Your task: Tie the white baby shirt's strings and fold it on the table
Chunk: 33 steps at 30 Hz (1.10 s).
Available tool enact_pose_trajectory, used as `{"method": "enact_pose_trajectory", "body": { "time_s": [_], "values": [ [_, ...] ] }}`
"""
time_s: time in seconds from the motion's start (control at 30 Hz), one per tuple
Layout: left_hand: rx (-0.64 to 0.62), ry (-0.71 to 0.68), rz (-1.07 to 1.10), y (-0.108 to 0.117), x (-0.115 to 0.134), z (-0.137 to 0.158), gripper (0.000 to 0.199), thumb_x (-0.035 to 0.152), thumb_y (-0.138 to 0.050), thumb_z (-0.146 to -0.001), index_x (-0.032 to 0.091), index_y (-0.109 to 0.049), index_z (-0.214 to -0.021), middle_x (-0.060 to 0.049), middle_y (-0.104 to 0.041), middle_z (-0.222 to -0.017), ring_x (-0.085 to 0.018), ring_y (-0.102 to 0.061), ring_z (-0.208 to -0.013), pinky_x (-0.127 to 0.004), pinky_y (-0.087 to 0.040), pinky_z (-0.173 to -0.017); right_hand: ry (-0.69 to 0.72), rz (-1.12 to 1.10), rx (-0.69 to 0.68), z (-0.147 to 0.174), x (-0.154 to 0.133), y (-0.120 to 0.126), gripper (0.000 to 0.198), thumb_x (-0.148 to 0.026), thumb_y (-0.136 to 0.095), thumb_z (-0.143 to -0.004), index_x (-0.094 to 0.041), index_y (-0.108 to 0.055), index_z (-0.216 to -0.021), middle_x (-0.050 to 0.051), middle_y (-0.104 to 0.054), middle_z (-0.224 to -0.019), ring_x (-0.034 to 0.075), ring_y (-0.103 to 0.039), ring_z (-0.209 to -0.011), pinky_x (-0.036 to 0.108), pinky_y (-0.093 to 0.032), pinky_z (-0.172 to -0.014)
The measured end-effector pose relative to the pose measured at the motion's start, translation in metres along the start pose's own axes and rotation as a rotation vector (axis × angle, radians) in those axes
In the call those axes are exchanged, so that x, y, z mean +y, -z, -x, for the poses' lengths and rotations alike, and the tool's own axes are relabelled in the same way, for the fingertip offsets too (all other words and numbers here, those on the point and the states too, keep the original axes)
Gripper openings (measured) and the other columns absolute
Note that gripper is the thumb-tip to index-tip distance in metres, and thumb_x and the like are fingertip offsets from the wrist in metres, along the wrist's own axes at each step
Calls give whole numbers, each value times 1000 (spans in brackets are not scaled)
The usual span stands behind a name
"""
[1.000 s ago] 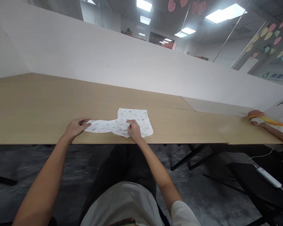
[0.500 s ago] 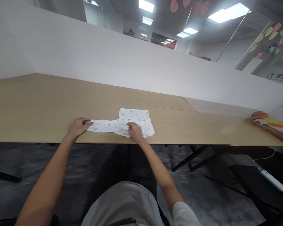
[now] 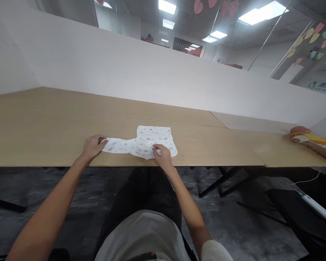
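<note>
A white garment with a small scattered print (image 3: 154, 136), which looks like a child's top, lies flat on the table near its front edge. One sleeve stretches out to the left; its other side shows no sleeve spread out. My left hand (image 3: 93, 145) is at the end of that sleeve, thumb over the cloth and fingers by its far edge, closed on the cuff. Over the lower right of the garment's body is my right hand (image 3: 163, 156), thumb and forefinger apart, fingertips at the cloth. Its other fingers are curled and partly hidden.
The wooden table (image 3: 57, 123) runs along a low white wall (image 3: 125, 76) with glass above it. At the far right another person's hand (image 3: 299, 139) rests by yellow and white cloth (image 3: 316, 139). A black chair (image 3: 290, 206) with a white power strip (image 3: 316, 206) stands below.
My right hand has shifted a little to the right across the garment, and its pinched thumb and forefinger have parted. My left hand has stayed at the cuff.
</note>
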<state>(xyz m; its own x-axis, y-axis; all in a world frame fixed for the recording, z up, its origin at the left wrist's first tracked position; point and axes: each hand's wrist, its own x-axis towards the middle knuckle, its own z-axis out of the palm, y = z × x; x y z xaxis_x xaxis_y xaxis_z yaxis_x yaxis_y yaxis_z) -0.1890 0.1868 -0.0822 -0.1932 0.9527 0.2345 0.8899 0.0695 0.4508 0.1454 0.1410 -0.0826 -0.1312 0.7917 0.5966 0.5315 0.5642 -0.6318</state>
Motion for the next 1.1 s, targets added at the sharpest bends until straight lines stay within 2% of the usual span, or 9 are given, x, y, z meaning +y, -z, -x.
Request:
{"method": "enact_pose_trajectory", "body": {
  "time_s": [0.13, 0.23, 0.3, 0.37, 0.5, 0.6, 0.73, 0.93, 1.1],
  "values": [
    [197, -11, 199, 2, 48, 2, 48, 41, -40, -90, 13, -50, -127, -11, -63, -115, -24, -58, -105, -33, -43, -89, -174, -173, 319, 48, -2, 33, 20, -32, -52, -87, -19, -67, -90, 6, -71, -89, 21, -65, -81, 34, -51, -80],
    [303, -74, 312, 1, 100, 3, 52, 48, -47, -87, 18, -47, -130, -9, -65, -109, -23, -61, -99, -34, -45, -85, -307, -245, 502, 93, -6, 34, 18, -36, -54, -85, -23, -66, -86, 1, -67, -73, 20, -64, -65, 35, -53, -66],
    [269, -148, 381, -4, 136, 4, 53, 46, -50, -88, 16, -46, -131, -10, -67, -104, -22, -62, -92, -35, -45, -82, -341, -267, 451, 119, -12, 21, 17, -37, -53, -85, -25, -66, -86, -1, -63, -65, 19, -61, -58, 33, -52, -59],
    [211, -205, 363, -17, 168, 8, 48, 39, -52, -88, 16, -48, -131, -12, -68, -106, -23, -62, -98, -36, -44, -84, -354, -277, 316, 139, -21, 3, 19, -35, -51, -86, -24, -66, -85, -1, -61, -59, 17, -59, -53, 30, -51, -53],
    [-30, -293, 195, -58, 210, 21, 45, 26, -52, -84, 20, -55, -129, -12, -70, -107, -25, -63, -101, -36, -47, -83, -294, -302, 58, 160, -40, -28, 21, -29, -48, -86, -22, -68, -85, 2, -65, -63, 17, -60, -53, 27, -49, -51],
    [-104, -334, 34, -85, 221, 32, 41, 24, -47, -85, 25, -61, -123, -10, -71, -102, -26, -65, -94, -37, -48, -77, -201, -275, -70, 166, -47, -37, 21, -25, -49, -84, -24, -70, -88, 3, -70, -73, 18, -65, -61, 28, -51, -58],
    [-86, -339, -32, -101, 219, 44, 36, 29, -49, -85, 27, -65, -118, -9, -72, -100, -26, -64, -94, -36, -48, -74, -156, -191, -120, 170, -45, -38, 24, -23, -48, -83, -25, -70, -91, 3, -71, -74, 18, -66, -63, 28, -52, -61],
    [-97, -593, -28, -110, 209, 61, 37, 36, -47, -90, 25, -62, -121, -10, -62, -125, -27, -54, -118, -42, -40, -98, -170, -166, -130, 172, -42, -37, 24, -21, -47, -82, -25, -69, -92, 3, -70, -73, 18, -65, -62, 27, -51, -61],
    [-92, -619, -77, -117, 210, 67, 38, 29, -40, -92, 24, -60, -124, -12, -56, -133, -25, -49, -125, -42, -38, -102, -167, -178, -143, 173, -42, -37, 25, -21, -47, -82, -24, -69, -92, 3, -69, -71, 18, -64, -59, 27, -50, -57]
  ]
}}
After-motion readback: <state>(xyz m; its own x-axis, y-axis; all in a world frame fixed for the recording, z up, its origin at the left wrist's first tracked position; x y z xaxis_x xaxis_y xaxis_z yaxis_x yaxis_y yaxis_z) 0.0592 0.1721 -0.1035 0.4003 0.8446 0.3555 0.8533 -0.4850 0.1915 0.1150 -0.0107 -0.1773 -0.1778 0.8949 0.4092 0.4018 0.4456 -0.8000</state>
